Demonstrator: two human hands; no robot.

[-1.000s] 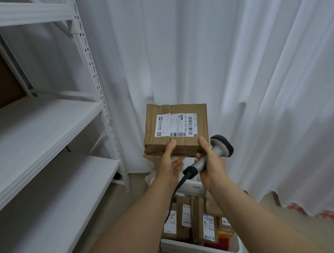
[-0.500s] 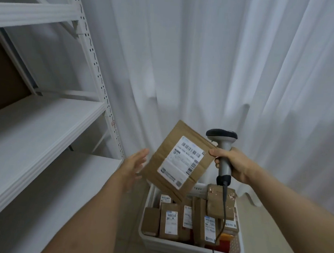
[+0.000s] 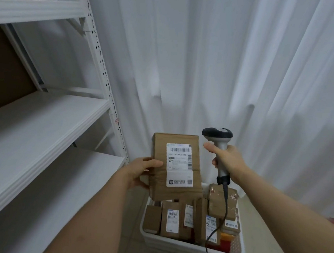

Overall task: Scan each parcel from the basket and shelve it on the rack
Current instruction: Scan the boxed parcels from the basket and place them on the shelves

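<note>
White curtains [image 3: 207, 59] back the rack [image 3: 42, 128]; left hand [image 3: 138, 171] grips parcel [image 3: 176, 167]; right hand [image 3: 227, 159] grips scanner [image 3: 219, 144].

Your left hand [image 3: 138, 171] grips a brown cardboard parcel [image 3: 176, 167] by its left edge, thumb on the front face. The parcel stands upright above the basket [image 3: 192, 248], its white shipping label [image 3: 179, 164] facing you, barcode at the top. Your right hand [image 3: 226, 159] holds the grey scanner [image 3: 219, 148] by its handle, dark head uppermost, just right of the parcel. The white basket on the floor holds more labelled brown parcels [image 3: 171, 219] standing on end. The white rack [image 3: 43, 116] stands to the left.
</note>
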